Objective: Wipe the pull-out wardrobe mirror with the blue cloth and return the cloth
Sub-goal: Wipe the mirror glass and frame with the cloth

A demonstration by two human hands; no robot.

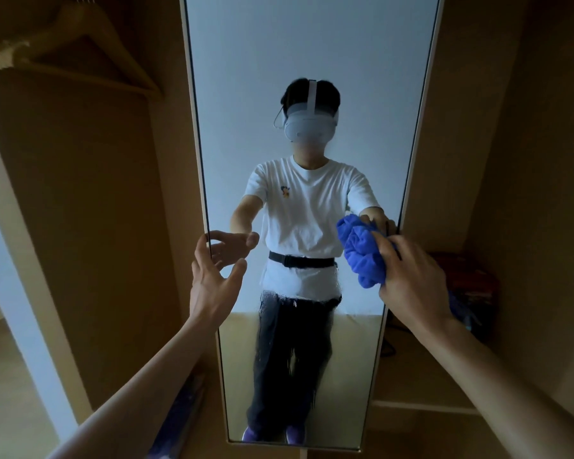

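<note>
The tall pull-out wardrobe mirror (312,61) stands straight ahead in a pale frame and reflects the person. Wet streaks show on its lower half, below a cleaner band. My right hand (411,279) grips the bunched blue cloth (362,253) against the glass near the mirror's right edge at mid height. At the mirror's left edge my left hand (216,270) is spread, fingers relaxed, holding nothing; whether it touches the frame I cannot tell.
Wooden wardrobe walls flank the mirror. A wooden hanger (73,54) hangs at the upper left. A dark red and blue bundle (464,289) lies on the shelf (421,369) to the right. Something blue-purple (179,419) lies low on the left.
</note>
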